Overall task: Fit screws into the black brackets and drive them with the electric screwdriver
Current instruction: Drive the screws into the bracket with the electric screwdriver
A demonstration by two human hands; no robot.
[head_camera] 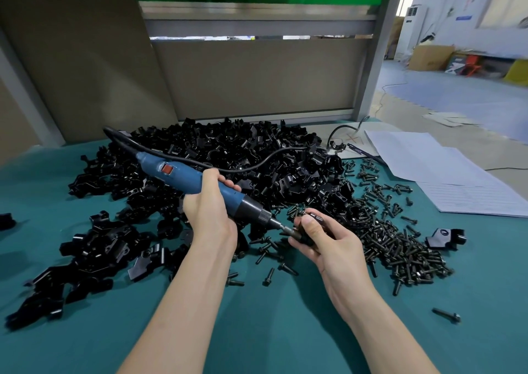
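Note:
My left hand grips a blue electric screwdriver with a red switch, its bit slanting down to the right. The bit tip meets a screw in a black bracket that my right hand holds, thumb on top; the bracket is mostly hidden by the fingers. A big heap of black brackets lies behind the hands. A pile of dark screws is spread to the right on the green table.
More black brackets lie at the left. One lone bracket and a single screw sit at the right. White paper sheets lie at the back right. The screwdriver's black cord runs over the heap.

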